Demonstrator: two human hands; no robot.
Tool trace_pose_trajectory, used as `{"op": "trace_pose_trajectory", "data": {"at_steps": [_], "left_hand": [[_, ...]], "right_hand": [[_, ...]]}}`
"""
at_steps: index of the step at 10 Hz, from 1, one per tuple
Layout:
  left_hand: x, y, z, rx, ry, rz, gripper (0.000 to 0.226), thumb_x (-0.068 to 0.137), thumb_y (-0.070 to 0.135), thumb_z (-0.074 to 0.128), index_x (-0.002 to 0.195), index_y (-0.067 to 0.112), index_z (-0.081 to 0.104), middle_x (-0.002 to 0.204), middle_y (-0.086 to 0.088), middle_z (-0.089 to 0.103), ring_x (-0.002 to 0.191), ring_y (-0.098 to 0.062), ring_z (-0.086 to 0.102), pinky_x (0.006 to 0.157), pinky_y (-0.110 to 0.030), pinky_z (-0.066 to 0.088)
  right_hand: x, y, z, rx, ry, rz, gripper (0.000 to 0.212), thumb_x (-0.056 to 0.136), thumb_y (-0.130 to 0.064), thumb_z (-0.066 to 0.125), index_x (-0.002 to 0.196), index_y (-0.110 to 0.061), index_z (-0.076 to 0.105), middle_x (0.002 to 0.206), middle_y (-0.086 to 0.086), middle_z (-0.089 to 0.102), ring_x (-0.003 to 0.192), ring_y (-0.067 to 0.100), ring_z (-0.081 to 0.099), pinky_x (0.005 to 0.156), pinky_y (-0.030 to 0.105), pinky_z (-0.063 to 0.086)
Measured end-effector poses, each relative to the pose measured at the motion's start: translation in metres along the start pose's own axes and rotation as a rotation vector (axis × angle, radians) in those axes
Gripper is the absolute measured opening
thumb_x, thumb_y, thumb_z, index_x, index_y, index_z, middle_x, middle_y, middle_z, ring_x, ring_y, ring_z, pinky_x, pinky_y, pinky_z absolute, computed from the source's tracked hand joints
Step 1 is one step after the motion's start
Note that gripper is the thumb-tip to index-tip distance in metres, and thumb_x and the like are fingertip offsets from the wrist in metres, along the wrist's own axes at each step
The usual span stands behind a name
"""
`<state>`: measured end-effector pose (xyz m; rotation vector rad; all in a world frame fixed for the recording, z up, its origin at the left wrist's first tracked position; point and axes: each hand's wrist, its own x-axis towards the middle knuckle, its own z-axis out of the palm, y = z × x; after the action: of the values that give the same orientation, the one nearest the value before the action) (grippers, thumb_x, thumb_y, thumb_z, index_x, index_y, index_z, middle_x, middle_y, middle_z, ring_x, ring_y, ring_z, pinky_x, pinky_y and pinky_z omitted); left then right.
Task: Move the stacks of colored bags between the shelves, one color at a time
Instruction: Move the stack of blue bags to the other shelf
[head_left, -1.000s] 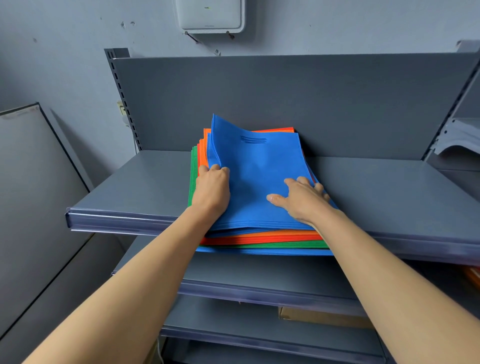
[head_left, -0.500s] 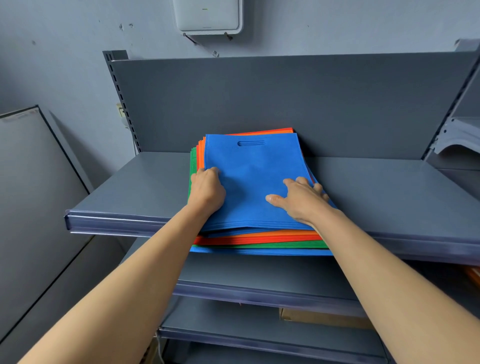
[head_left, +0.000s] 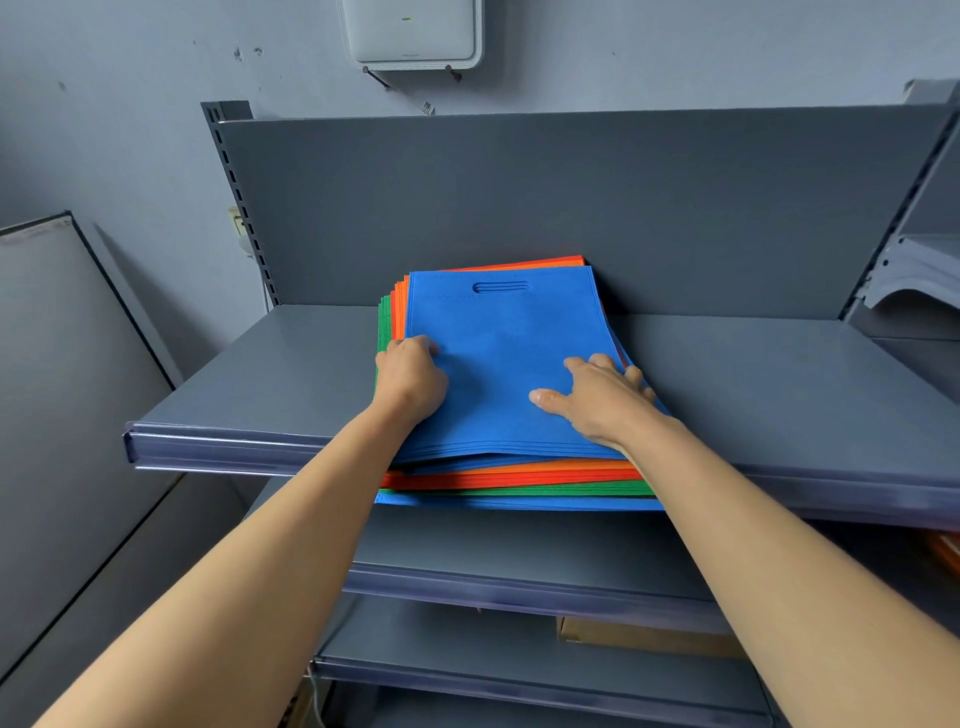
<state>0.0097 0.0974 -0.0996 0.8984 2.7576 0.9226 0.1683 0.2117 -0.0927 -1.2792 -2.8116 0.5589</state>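
Observation:
A stack of flat bags lies on the top grey shelf (head_left: 260, 384) and overhangs its front edge. The top layer is blue bags (head_left: 498, 343) with a handle slot at the far end. Under them are orange bags (head_left: 519, 475), green bags (head_left: 571, 488) and another blue layer (head_left: 519, 501). My left hand (head_left: 410, 379) grips the left edge of the top blue bags, fingers curled on top. My right hand (head_left: 602, 400) rests flat on the right side of the same blue bags, fingers spread toward their right edge.
The shelf's back panel (head_left: 571, 208) stands right behind the stack. Lower shelves (head_left: 519, 551) sit below, one holding a cardboard box (head_left: 639, 636). A grey panel (head_left: 62, 389) leans at the left. Another shelf unit (head_left: 919, 280) adjoins on the right, with something orange (head_left: 945, 556) below it.
The top blue bags were lifted and curled up at their far left; now they lie flat on the stack. My left hand moved slightly left along the edge. My right hand stayed put.

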Motion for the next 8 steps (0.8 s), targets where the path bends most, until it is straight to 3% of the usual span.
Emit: {"op": "trace_pose_trajectory", "data": {"at_steps": [3, 5, 7, 8], "left_hand": [[0.0048, -0.0027, -0.0010, -0.158, -0.007, -0.045, 0.043, 0.082, -0.002, 0.048, 0.120, 0.013, 0.060, 0.136, -0.013, 0.043, 0.122, -0.031, 0.045, 0.104, -0.041, 0.041], [0.0028, 0.0009, 0.0036, 0.068, 0.072, 0.050, 0.045, 0.085, 0.000, 0.046, 0.127, 0.013, 0.054, 0.135, -0.010, 0.041, 0.127, -0.029, 0.030, 0.103, -0.037, 0.026], [0.0027, 0.0040, 0.0026, 0.114, 0.017, 0.055, 0.046, 0.086, -0.002, 0.043, 0.129, 0.012, 0.052, 0.138, -0.008, 0.042, 0.126, -0.029, 0.039, 0.103, -0.039, 0.026], [0.0080, 0.0045, -0.0018, 0.101, -0.029, -0.008, 0.047, 0.088, 0.001, 0.043, 0.132, 0.016, 0.049, 0.140, -0.011, 0.038, 0.129, -0.032, 0.031, 0.106, -0.041, 0.028]], "right_hand": [[0.0017, 0.0000, 0.0006, 0.000, -0.001, 0.003, 0.072, 0.090, -0.062, 0.039, 0.146, -0.021, 0.022, 0.153, 0.005, 0.015, 0.139, 0.039, 0.009, 0.112, 0.054, 0.017], [0.0033, 0.0015, 0.0018, 0.019, 0.000, 0.011, 0.073, 0.089, -0.063, 0.040, 0.147, -0.022, 0.021, 0.154, 0.004, 0.014, 0.140, 0.040, 0.007, 0.112, 0.055, 0.018], [0.0021, 0.0010, 0.0009, 0.006, 0.005, 0.001, 0.071, 0.090, -0.062, 0.039, 0.146, -0.021, 0.023, 0.153, 0.005, 0.016, 0.139, 0.039, 0.010, 0.112, 0.053, 0.018], [0.0030, 0.0006, -0.0022, 0.004, 0.033, -0.006, 0.071, 0.089, -0.061, 0.042, 0.145, -0.020, 0.027, 0.151, 0.006, 0.022, 0.137, 0.037, 0.017, 0.111, 0.049, 0.022]]}}
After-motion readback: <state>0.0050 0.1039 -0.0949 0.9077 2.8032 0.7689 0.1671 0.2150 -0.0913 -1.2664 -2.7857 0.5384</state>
